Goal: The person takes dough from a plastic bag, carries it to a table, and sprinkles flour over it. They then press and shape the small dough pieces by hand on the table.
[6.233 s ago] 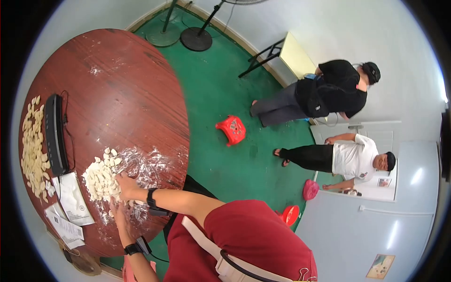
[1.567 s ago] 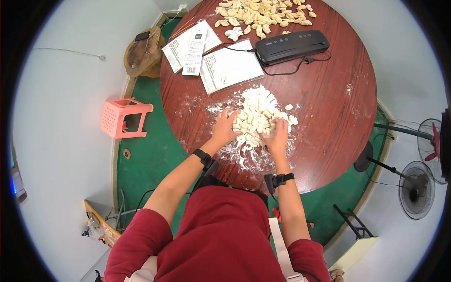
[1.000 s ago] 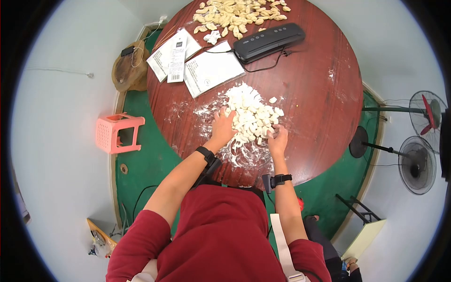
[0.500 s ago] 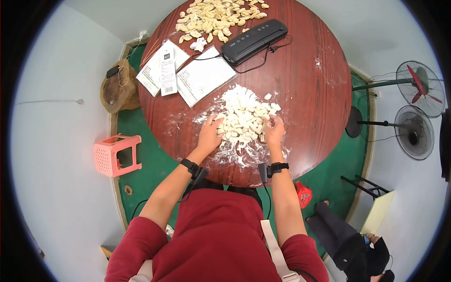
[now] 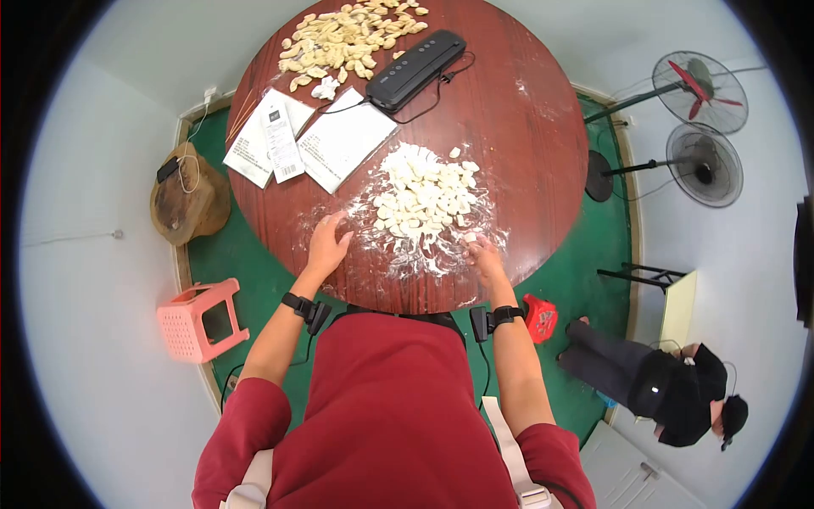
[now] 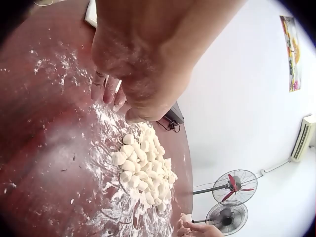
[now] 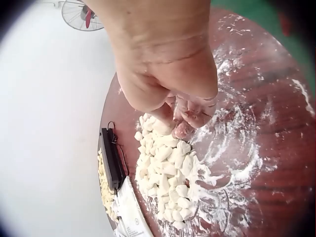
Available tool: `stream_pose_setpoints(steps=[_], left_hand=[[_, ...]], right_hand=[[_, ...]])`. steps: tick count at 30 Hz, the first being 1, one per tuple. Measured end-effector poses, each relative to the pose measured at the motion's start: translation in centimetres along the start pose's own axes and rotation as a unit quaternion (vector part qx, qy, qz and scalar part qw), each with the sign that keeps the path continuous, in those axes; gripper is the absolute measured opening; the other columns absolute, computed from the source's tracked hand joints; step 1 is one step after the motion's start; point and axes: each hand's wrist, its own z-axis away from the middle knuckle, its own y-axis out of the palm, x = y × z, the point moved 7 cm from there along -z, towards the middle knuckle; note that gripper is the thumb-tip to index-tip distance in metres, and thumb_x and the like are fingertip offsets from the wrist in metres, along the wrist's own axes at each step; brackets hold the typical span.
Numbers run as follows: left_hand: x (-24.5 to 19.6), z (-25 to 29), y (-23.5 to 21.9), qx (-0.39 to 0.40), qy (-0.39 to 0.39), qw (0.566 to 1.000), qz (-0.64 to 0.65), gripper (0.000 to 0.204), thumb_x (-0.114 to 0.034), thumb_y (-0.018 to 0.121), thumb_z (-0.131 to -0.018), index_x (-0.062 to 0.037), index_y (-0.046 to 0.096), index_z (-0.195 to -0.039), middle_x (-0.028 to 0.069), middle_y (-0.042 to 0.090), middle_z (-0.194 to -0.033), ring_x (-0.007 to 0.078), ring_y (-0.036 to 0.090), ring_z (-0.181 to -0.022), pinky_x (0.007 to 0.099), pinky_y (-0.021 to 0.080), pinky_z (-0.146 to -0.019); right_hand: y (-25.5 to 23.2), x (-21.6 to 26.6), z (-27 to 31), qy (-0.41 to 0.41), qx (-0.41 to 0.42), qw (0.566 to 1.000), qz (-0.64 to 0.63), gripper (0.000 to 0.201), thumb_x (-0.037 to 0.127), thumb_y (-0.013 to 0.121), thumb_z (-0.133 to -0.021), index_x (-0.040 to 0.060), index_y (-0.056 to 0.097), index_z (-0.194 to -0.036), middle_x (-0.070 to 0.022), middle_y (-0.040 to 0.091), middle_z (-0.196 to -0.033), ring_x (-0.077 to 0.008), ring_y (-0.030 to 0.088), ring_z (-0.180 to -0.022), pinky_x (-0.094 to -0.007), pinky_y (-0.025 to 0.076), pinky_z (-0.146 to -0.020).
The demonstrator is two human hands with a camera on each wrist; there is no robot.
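A heap of small floured dough pieces lies on the round red-brown table, with loose flour spread around it. My right hand is at the near right side of the heap and pinches one dough piece between thumb and fingers. In the right wrist view this hand partly covers the heap. My left hand is held apart from the heap, to its left, with fingers spread and nothing in them. The left wrist view has that hand over the floury tabletop.
Behind the heap lie white printed packets, a black vacuum sealer with its cord, and many yellowish shaped dumplings. A pink stool, a red stool and standing fans surround the table. Another person stands at right.
Both hands, which were around the heap's sides, have drawn away from it; the left moved left and opened out. The right now pinches a dough piece. The head view has shifted, too.
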Motion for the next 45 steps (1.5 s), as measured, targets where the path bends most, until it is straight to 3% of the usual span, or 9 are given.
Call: stream_pose_setpoints(steps=[8,17,20,23,25,28,33,35,45], left_hand=[[2.2,2.0,-2.9,-0.019,-0.045,0.996,0.068,0.042,-0.009,0.069,-0.084,-0.0084,0.058,-0.124,0.0117,0.065,-0.104,0.0283,0.063,-0.095,0.0374,0.051,-0.082],[5.4,4.0,-4.3,-0.052,-0.071,0.988,0.124,0.039,-0.004,0.068,-0.085,-0.007,0.06,-0.123,0.0095,0.067,-0.093,0.0175,0.064,-0.08,0.0318,0.053,-0.075],[4.3,5.0,-5.3,-0.064,-0.116,0.986,0.102,0.038,-0.005,0.068,-0.086,-0.0064,0.06,-0.123,0.0091,0.067,-0.087,0.0159,0.064,-0.074,0.0303,0.053,-0.071],[4.5,6.0,-5.3,-0.09,-0.121,0.982,0.117,0.037,-0.005,0.067,-0.086,-0.0058,0.06,-0.123,0.0087,0.068,-0.085,0.0147,0.064,-0.072,0.0294,0.053,-0.069],[4.5,6.7,-5.2,-0.103,-0.145,0.977,0.118,0.037,-0.005,0.067,-0.086,-0.0055,0.06,-0.123,0.0085,0.068,-0.085,0.0144,0.064,-0.072,0.0291,0.053,-0.069],[4.2,7.6,-5.0,-0.116,-0.17,0.971,0.119,0.037,-0.005,0.066,-0.087,-0.0051,0.06,-0.123,0.0084,0.068,-0.085,0.0142,0.064,-0.073,0.0289,0.053,-0.069],[4.2,8.0,-4.8,-0.106,-0.176,0.972,0.112,0.036,-0.005,0.065,-0.089,-0.0051,0.059,-0.124,0.0082,0.069,-0.088,0.0138,0.065,-0.077,0.0284,0.054,-0.072],[4.0,7.8,-4.6,-0.096,-0.185,0.97,0.124,0.033,-0.005,0.065,-0.089,-0.0036,0.061,-0.121,0.0078,0.069,-0.088,0.0124,0.064,-0.077,0.0278,0.054,-0.072],[-0.1,7.1,-5.2,-0.09,-0.12,0.983,0.108,0.021,-0.003,0.067,-0.086,-0.0013,0.067,-0.107,0.0101,0.068,-0.083,0.0168,0.065,-0.071,0.0289,0.053,-0.067]], right_hand=[[0.7,-2.4,1.1,0.01,-0.028,0.986,-0.163,0.034,0.003,0.042,-0.096,0.0073,0.05,-0.129,-0.006,0.059,-0.092,-0.0142,0.055,-0.075,-0.0271,0.045,-0.061],[-3.1,-5.3,-5.0,-0.04,-0.167,0.969,0.179,0.018,0.007,0.054,-0.096,0.0003,0.068,-0.106,-0.0065,0.069,-0.08,-0.0116,0.061,-0.058,-0.0255,0.046,-0.049],[-6.6,-5.0,-8.7,-0.117,-0.226,0.878,0.404,0.017,0.005,0.065,-0.086,0.0028,0.074,-0.099,-0.011,0.072,-0.083,-0.0146,0.066,-0.064,-0.0284,0.052,-0.058],[-2.6,0.8,-5.5,-0.193,-0.229,0.844,0.445,0.026,0.007,0.068,-0.081,0.0063,0.073,-0.107,-0.0122,0.072,-0.081,-0.0197,0.068,-0.071,-0.0325,0.055,-0.067],[-2.0,1.8,-5.6,-0.101,-0.2,0.901,0.372,0.034,0.008,0.069,-0.079,0.0093,0.071,-0.113,-0.0176,0.072,-0.092,-0.0252,0.07,-0.085,-0.0358,0.055,-0.078],[-0.9,4.5,-5.7,-0.295,-0.242,0.757,0.531,0.044,0.005,0.071,-0.077,0.0103,0.067,-0.12,-0.0198,0.063,-0.113,-0.033,0.062,-0.105,-0.0383,0.052,-0.089],[4.4,8.0,-3.1,-0.39,-0.207,0.742,0.505,0.026,0.006,0.069,-0.08,0.0083,0.067,-0.106,-0.0167,0.061,-0.1,-0.0302,0.061,-0.097,-0.0389,0.051,-0.08],[7.3,7.4,-4.7,-0.344,-0.088,0.814,0.461,0.025,0.003,0.071,-0.076,0.008,0.067,-0.101,-0.0154,0.059,-0.091,-0.0338,0.06,-0.091,-0.0429,0.049,-0.081],[15.6,7.0,-6.4,-0.413,-0.052,0.676,0.608,0.028,0.006,0.069,-0.077,0.0063,0.06,-0.104,-0.0192,0.058,-0.098,-0.0401,0.059,-0.092,-0.0473,0.049,-0.079]])
